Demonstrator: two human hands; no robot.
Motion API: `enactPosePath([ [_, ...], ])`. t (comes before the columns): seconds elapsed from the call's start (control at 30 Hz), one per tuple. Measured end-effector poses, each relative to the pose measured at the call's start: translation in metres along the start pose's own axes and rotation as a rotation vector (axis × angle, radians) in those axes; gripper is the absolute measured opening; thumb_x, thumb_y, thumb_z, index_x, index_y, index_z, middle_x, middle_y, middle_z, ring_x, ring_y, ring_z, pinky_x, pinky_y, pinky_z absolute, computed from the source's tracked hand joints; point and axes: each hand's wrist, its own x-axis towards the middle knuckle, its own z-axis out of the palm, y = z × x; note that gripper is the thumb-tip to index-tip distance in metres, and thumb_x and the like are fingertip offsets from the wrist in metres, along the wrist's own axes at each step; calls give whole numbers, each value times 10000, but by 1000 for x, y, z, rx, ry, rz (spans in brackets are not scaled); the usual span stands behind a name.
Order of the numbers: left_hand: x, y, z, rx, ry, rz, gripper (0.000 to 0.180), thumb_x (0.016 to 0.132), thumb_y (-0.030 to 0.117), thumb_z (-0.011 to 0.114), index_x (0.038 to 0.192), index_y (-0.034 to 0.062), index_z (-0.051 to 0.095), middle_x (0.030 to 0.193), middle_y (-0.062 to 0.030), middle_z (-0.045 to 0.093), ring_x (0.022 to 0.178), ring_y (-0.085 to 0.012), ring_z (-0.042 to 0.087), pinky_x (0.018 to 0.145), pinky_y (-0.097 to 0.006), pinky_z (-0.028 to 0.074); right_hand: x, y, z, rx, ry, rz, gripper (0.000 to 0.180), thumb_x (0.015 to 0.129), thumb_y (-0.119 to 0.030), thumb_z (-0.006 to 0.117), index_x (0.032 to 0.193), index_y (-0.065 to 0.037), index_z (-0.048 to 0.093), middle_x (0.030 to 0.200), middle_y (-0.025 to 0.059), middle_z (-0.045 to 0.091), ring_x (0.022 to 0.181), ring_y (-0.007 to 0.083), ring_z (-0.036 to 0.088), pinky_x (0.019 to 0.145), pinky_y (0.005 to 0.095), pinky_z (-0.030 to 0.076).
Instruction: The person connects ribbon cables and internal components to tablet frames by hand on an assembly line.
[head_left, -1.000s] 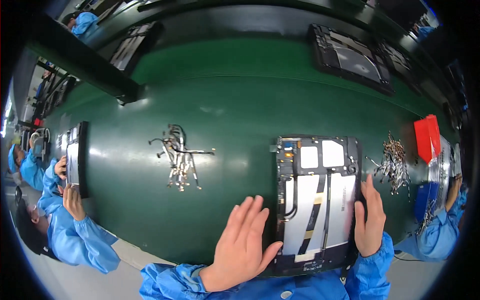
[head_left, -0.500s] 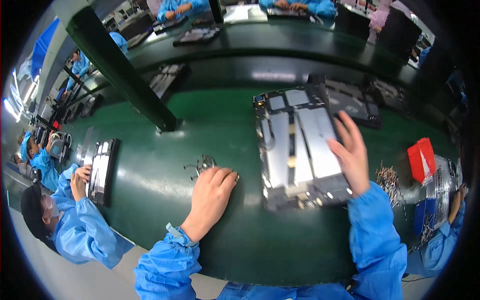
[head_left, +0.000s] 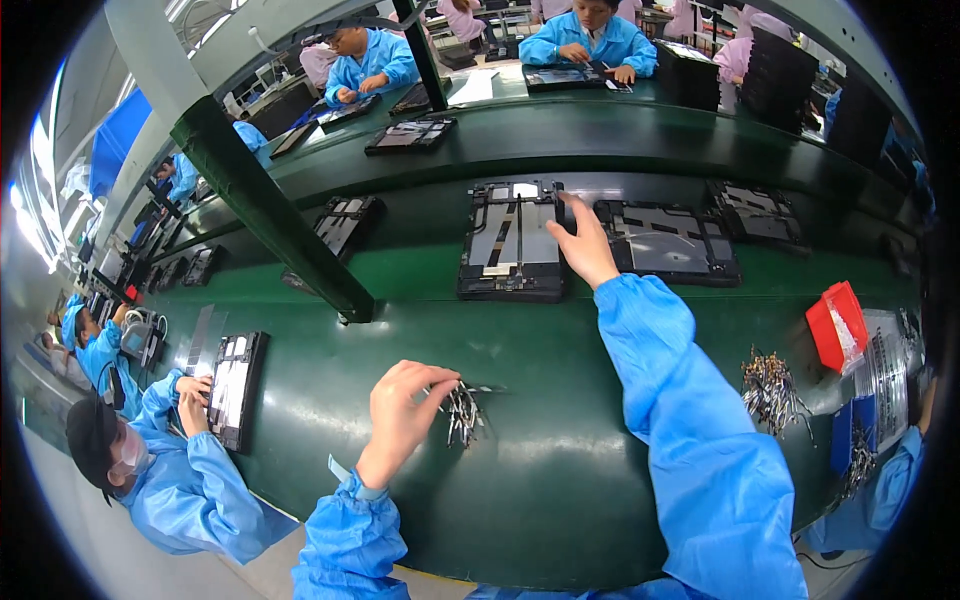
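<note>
My left hand point(head_left: 405, 415) is closed in a pinch on a small bunch of thin short cables point(head_left: 462, 415) with metallic-looking ends. They hang from my fingertips just over the green bench. Farther off, my right hand point(head_left: 588, 245) is at the right edge of an opened tablet-like device point(head_left: 482, 245), thumb over its face and fingers along its side. The device is flat and black, with silver panels inside, and sits on the dark strip behind the bench. To the right of my right hand lies a similar device point(head_left: 670, 245).
A pile of short cables point(head_left: 772, 390) lies at the right, near a red bin point(head_left: 838, 328) and a blue bin point(head_left: 852, 435). A green post point(head_left: 265, 205) rises at left. A co-worker point(head_left: 180, 470) handles another device point(head_left: 238, 390). More people sit across the line.
My right hand has carried the device away from me onto the strip behind the bench. My left hand has lifted the cables, which earlier lay under its fingers.
</note>
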Motion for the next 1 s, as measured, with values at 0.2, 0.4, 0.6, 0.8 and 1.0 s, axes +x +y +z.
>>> enactPosePath([
  [0.2,4,4,6,-121,164,-60,89,803,-24,674,869,34,690,828,-59,678,739,-154,616,640,-249,477,-94,-78,-87,-226,-309,-348,333,804,-2,621,1125,-86,630,1331,140,499,1239,267,499,974,355,446],
  [0.4,12,31,-2,-447,293,-199,80,826,-55,642,891,-11,653,809,-42,595,707,-91,574,617,-208,454,-209,-104,-144,4,-830,153,194,901,-111,609,1075,-63,680,896,88,722,759,159,686,690,284,543],
  [0.6,9,27,5,-358,4,-321,44,839,-13,633,881,0,642,779,-39,624,669,-93,575,602,-227,454,-246,-100,-159,-4,-885,229,216,916,-166,604,1102,-84,679,918,88,720,735,179,684,678,305,545],
  [0.8,-20,82,23,-1336,42,-606,68,939,46,549,984,14,589,842,-44,620,740,-132,629,671,-266,536,-279,-99,-152,241,-652,434,282,934,-118,602,1209,-66,641,980,74,714,818,108,650,736,277,538],
  [1.0,-45,148,64,-1625,-182,-707,70,966,59,510,1001,21,558,910,-84,618,876,-207,665,805,-338,575,-285,-99,-137,717,-210,538,343,909,-21,619,1252,-27,606,1189,108,620,997,134,592,784,261,509],
])
